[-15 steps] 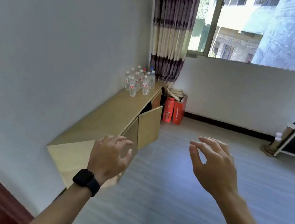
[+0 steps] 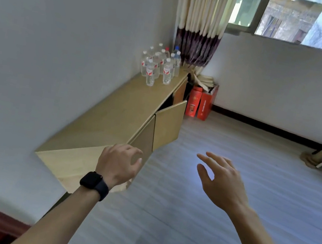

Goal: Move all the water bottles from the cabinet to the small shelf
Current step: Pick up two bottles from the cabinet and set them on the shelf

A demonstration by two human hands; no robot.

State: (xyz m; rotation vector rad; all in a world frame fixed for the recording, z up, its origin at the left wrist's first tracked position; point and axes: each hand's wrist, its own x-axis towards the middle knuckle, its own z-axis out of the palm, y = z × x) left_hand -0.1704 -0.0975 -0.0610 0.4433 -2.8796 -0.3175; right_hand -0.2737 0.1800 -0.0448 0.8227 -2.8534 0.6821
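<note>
The person has stepped nearer the clear, red-labelled water bottles.

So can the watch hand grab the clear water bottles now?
Probably not: the left hand hovers at the near end of the long wooden cabinet; the clear plastic water bottles stand on its far end.

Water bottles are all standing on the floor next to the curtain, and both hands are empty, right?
Almost. The water bottles are not on the floor. They stand upright on top of the wooden cabinet, at its far end next to the curtain, as the head view shows. The left hand and right hand are indeed empty.
</note>
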